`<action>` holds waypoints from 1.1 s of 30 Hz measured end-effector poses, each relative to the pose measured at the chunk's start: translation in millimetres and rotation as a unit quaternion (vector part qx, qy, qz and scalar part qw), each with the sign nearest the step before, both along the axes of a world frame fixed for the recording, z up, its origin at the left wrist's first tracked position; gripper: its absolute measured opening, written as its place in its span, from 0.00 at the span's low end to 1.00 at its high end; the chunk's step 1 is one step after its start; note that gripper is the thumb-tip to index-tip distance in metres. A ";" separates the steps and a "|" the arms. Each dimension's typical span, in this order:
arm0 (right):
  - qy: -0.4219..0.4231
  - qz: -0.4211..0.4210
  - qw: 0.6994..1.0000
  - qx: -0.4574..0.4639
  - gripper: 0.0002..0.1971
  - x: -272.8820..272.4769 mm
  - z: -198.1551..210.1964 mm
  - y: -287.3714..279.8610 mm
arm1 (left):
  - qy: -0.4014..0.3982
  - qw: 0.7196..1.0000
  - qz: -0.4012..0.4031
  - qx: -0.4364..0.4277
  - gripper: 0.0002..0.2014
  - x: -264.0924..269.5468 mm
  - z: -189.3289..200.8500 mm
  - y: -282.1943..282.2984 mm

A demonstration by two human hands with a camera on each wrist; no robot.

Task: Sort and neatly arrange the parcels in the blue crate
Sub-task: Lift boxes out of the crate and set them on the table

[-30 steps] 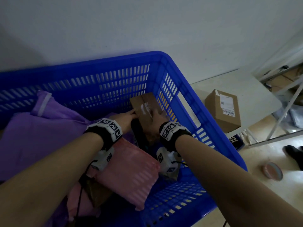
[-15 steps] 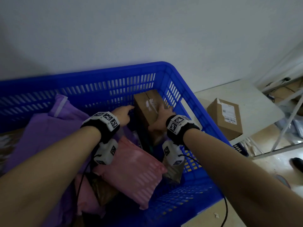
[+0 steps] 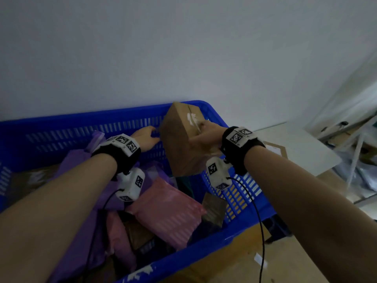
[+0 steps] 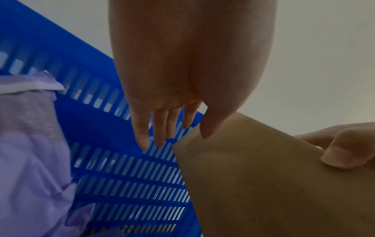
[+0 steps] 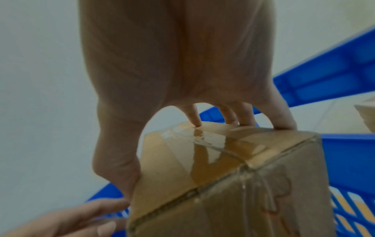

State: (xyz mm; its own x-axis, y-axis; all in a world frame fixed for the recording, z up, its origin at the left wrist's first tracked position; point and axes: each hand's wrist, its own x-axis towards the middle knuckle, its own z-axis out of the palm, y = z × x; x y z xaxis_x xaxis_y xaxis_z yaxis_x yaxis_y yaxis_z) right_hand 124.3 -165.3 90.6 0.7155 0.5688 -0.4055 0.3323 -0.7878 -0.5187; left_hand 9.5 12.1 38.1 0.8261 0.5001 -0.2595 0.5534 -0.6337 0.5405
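A brown taped cardboard box hangs tilted above the far right corner of the blue crate. My right hand grips it, thumb on one side and fingers over the taped top. My left hand reaches beside the box with straight, relaxed fingers, the thumb close to the box's edge, holding nothing. Inside the crate lie a pink padded mailer, purple bags and darker parcels.
A white wall rises right behind the crate. To the right stands a white table with another cardboard box on it, partly hidden by my right wrist. Metal shelving legs stand at the far right.
My right hand has lifted the brown box from the crate's far right corner up to rim height. My left hand has let go of it and stays beside it.
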 end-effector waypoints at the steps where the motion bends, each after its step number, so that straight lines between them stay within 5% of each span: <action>1: 0.017 -0.005 1.000 0.022 0.39 -4.0 4.5 -3.0 | -0.003 1.000 0.009 -0.005 0.29 -5.0 2.6 -0.8; 6: 0.117 -0.055 0.987 0.093 0.30 -17.7 11.5 -12.7 | -0.018 0.998 0.048 -0.026 0.29 -29.2 11.1 0.9; 10: 0.197 -0.108 0.964 0.145 0.35 -22.9 0.3 -13.5 | -0.053 0.992 0.077 -0.079 0.28 -47.1 17.4 3.7; 12: 0.239 -0.122 0.948 0.173 0.27 -24.5 -1.9 -17.3 | -0.074 0.985 0.095 -0.128 0.23 -54.6 20.7 2.9; 17: 0.374 -0.119 0.891 0.227 0.28 -30.7 -5.0 -23.8 | -0.146 0.951 0.129 -0.241 0.14 -63.2 31.4 0.7; 21: 0.401 -0.110 0.869 0.269 0.28 -30.0 -3.3 -24.8 | -0.203 0.918 0.155 -0.304 0.14 -63.6 47.8 -2.9; 33: 0.403 -0.134 0.825 0.372 0.32 -7.0 33.1 -47.8 | -0.266 0.898 0.072 -0.344 0.15 -43.4 101.3 -20.9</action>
